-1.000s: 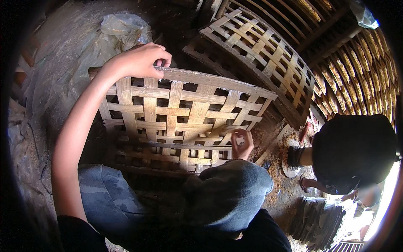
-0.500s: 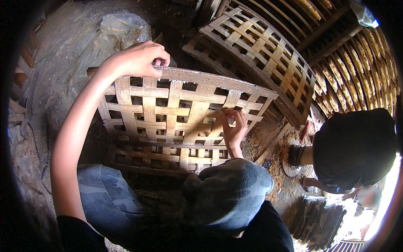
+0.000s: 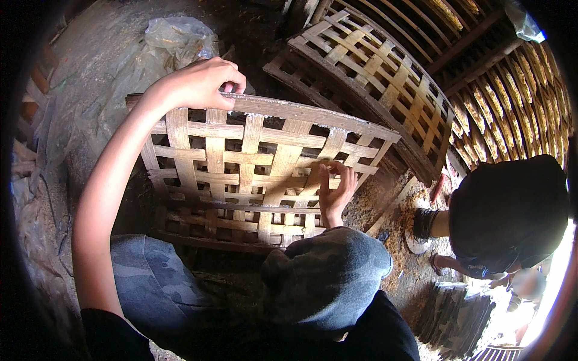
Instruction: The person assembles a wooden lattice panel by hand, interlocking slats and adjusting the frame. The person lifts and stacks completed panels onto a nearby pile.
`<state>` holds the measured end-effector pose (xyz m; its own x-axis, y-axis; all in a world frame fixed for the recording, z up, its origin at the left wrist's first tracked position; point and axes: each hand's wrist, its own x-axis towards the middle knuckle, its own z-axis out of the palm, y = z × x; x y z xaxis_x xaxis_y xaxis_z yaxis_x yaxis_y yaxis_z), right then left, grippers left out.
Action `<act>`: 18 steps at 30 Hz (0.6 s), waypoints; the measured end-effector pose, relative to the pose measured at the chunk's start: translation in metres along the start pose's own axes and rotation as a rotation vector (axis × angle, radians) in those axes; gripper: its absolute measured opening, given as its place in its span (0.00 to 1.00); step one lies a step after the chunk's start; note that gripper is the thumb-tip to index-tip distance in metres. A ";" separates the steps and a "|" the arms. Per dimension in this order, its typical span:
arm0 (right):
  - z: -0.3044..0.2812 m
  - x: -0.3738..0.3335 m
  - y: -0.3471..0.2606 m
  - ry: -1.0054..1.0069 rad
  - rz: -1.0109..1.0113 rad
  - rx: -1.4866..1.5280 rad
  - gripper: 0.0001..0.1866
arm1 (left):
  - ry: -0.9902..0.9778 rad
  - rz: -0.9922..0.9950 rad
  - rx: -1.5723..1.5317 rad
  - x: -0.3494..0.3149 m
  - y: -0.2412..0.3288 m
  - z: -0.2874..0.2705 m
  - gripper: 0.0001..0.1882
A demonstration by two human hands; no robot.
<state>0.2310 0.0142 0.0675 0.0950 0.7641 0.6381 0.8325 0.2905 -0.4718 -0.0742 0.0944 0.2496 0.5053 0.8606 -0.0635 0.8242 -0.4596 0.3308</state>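
Note:
A woven bamboo panel [image 3: 280, 159] with a wooden frame stands tilted in front of my knees. My left hand [image 3: 208, 81] is closed over its top wooden rail, thumb on the near side and fingers curled behind. My right hand [image 3: 337, 192] is raised just in front of the lattice, right of the middle. Its fingers curl toward the thumb in a pinch, and anything between the tips is too small to make out. Its shadow falls on the bamboo strips. A lower part of lattice [image 3: 247, 225] continues below a dark crossbar, down near my lap.
More lattice panels [image 3: 379, 72] lean together behind, at the upper right. Crumpled clear plastic [image 3: 180, 39] lies on the floor [image 3: 90, 66] at the upper left. To the right a person in dark clothing [image 3: 509, 213] bends over, near a dark stack [image 3: 457, 316]. Bamboo slats [image 3: 512, 102] form the wall.
My right hand has drawn slightly back from the lattice, its fingers turned more upward. My left hand keeps its grip on the rail, and the panel has barely shifted.

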 end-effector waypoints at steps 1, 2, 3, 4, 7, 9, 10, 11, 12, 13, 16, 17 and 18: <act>0.000 0.001 -0.001 -0.002 0.021 0.002 0.10 | 0.003 -0.006 0.002 0.000 0.001 0.000 0.12; 0.001 0.001 -0.001 0.000 0.004 -0.005 0.09 | 0.005 -0.012 0.004 0.000 0.001 0.000 0.12; 0.003 0.002 0.000 0.002 -0.013 -0.012 0.09 | -0.001 -0.010 0.000 0.000 0.001 0.000 0.12; 0.005 0.003 -0.001 0.004 -0.030 -0.018 0.08 | -0.006 -0.010 -0.004 0.000 0.002 -0.001 0.12; 0.009 0.005 -0.002 0.026 -0.044 -0.030 0.07 | -0.011 0.002 0.000 0.001 0.001 -0.001 0.12; 0.013 0.005 -0.002 0.028 -0.067 -0.046 0.07 | 0.028 0.035 -0.002 0.001 0.000 0.001 0.11; 0.015 0.004 -0.003 0.028 -0.080 -0.053 0.07 | 0.067 0.064 -0.009 0.001 -0.003 0.004 0.11; 0.016 0.004 -0.003 0.028 -0.093 -0.060 0.06 | 0.105 0.092 -0.015 0.000 -0.004 0.005 0.10; 0.017 0.002 -0.003 0.023 -0.096 -0.053 0.06 | 0.102 0.091 -0.017 0.000 -0.005 0.005 0.10; 0.018 0.001 -0.003 0.016 -0.101 -0.047 0.06 | 0.101 0.089 -0.020 0.000 -0.005 0.005 0.10; 0.013 -0.003 -0.009 0.024 -0.172 -0.033 0.06 | 0.028 0.016 -0.004 0.000 0.001 0.000 0.11; 0.010 -0.004 -0.010 0.031 -0.205 -0.031 0.06 | -0.008 -0.019 0.004 0.000 0.003 -0.001 0.12; 0.008 -0.006 -0.009 0.029 -0.171 -0.020 0.06 | -0.007 -0.012 0.002 0.000 0.002 -0.001 0.12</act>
<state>0.2186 0.0122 0.0628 -0.0338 0.6874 0.7255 0.8486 0.4032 -0.3426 -0.0721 0.0938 0.2510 0.4972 0.8645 -0.0744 0.8307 -0.4495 0.3285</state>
